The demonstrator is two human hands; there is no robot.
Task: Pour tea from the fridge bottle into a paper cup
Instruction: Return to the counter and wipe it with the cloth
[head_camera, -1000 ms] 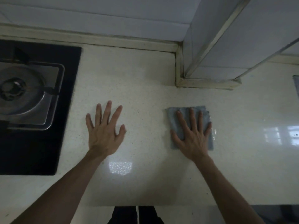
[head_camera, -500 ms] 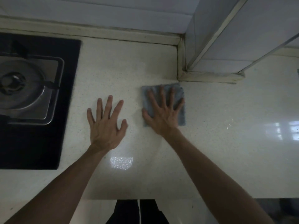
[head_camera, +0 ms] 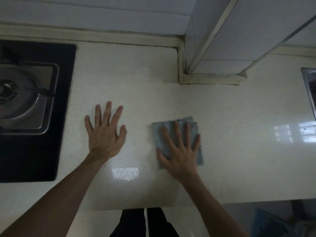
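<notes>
As the left hand [head_camera: 105, 135] lies palm down on the bare table [head_camera: 136, 74], fingers spread and released, I see it sitting near the black gas stove [head_camera: 25, 100] with its 1 visible burner. The right hand [head_camera: 179, 151] presses flat on a grey-blue cloth [head_camera: 193, 129], fingers straight, grasping nothing. A steel sink [head_camera: 310, 86] rim shows at the far right. Where the bottle and paper cup are, I cannot tell.

No text, label, brand, number or sign can be read anywhere in this view; every visible face is unmarked.
</notes>
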